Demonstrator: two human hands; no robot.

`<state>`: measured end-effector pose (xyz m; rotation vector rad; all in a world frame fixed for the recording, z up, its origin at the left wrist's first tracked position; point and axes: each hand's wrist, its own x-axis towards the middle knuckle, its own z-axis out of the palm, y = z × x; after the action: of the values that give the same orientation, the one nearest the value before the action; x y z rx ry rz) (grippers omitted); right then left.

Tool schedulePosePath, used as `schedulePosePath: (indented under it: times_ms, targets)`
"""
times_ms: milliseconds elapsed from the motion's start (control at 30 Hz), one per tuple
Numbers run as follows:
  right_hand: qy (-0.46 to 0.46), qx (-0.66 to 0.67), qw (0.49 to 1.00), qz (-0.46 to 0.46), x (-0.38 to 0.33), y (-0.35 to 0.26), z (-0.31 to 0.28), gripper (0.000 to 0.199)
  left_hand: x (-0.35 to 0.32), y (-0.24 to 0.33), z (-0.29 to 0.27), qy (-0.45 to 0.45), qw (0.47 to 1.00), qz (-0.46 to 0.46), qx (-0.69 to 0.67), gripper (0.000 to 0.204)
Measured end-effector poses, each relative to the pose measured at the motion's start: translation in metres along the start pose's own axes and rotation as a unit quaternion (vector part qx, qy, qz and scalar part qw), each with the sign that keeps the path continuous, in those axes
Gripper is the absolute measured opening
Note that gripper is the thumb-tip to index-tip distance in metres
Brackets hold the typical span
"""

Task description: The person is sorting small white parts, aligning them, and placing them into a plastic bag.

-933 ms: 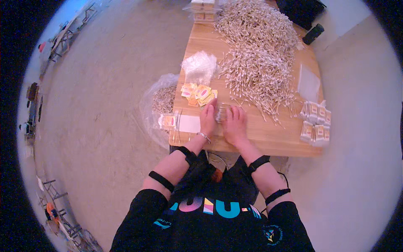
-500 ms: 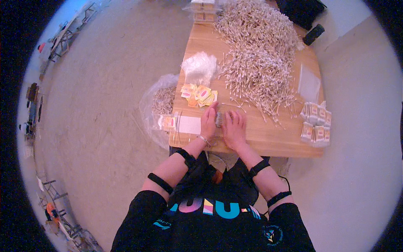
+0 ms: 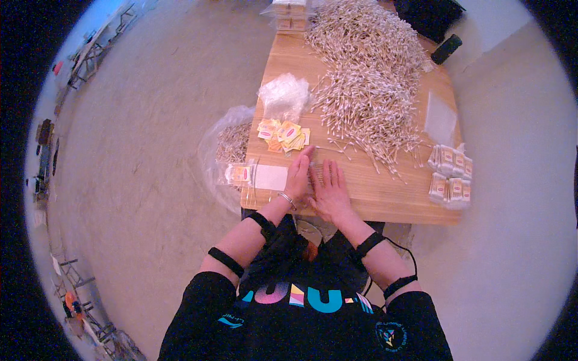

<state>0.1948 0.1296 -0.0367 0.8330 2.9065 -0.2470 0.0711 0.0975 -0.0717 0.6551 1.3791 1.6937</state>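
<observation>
Near the table's front edge, my left hand (image 3: pixel 297 178) stands on its edge with the fingers stretched forward and held straight. A small row of cotton swabs (image 3: pixel 315 171) lies against its palm side, partly hidden by both hands. My right hand (image 3: pixel 330 191) lies flat over the right part of that row, fingers stretched out and pointing away from me. Beyond my fingertips spreads a large heap of loose cotton swabs (image 3: pixel 370 90). Left of my left hand is a white rectangular sheet (image 3: pixel 271 178), beside a clear packet of swabs with a yellow label card (image 3: pixel 241 174).
Yellow cards (image 3: pixel 286 133) and crumpled clear plastic (image 3: pixel 284 95) lie at the table's left. At the right are packed swab packets (image 3: pixel 451 174) and flat clear bags (image 3: pixel 441 118). A bag of swabs (image 3: pixel 233 143) hangs beside the left edge. A black cylinder (image 3: pixel 447 49) stands far right.
My right hand has flattened: its curled fingers now stretch forward over the swabs, and its thumb side has come closer to my left hand. The left hand has barely moved.
</observation>
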Motion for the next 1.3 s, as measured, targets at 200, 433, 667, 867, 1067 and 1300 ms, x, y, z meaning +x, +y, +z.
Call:
schedulePosePath:
  times_ms: [200, 433, 667, 867, 1067, 1300]
  targets:
    - [0.185, 0.200, 0.961, 0.040, 0.009, 0.013, 0.022, 0.059, 0.003, -0.009, -0.005, 0.027, 0.999, 0.016, 0.030, 0.053]
    - [0.317, 0.461, 0.819, 0.129, 0.029, 0.036, 0.045, 0.050, 0.005, -0.015, 0.004, 0.038, 0.998, 0.042, 0.020, 0.054]
    - [0.275, 0.469, 0.832, 0.109, 0.037, 0.005, 0.031, 0.052, 0.002, -0.016, -0.006, 0.036, 0.996, 0.064, 0.047, 0.055]
    - [0.182, 0.192, 0.958, 0.107, 0.016, 0.014, 0.033, 0.065, 0.001, -0.012, 0.000, 0.044, 0.998, 0.045, 0.029, 0.055]
    - [0.048, 0.078, 0.994, 0.061, 0.006, 0.000, 0.013, 0.075, -0.001, -0.011, -0.004, 0.019, 0.996, 0.053, 0.070, 0.053]
    - [0.065, 0.049, 0.995, 0.065, 0.008, -0.001, 0.020, 0.076, -0.009, -0.006, -0.001, 0.021, 0.992, 0.056, 0.112, 0.051]
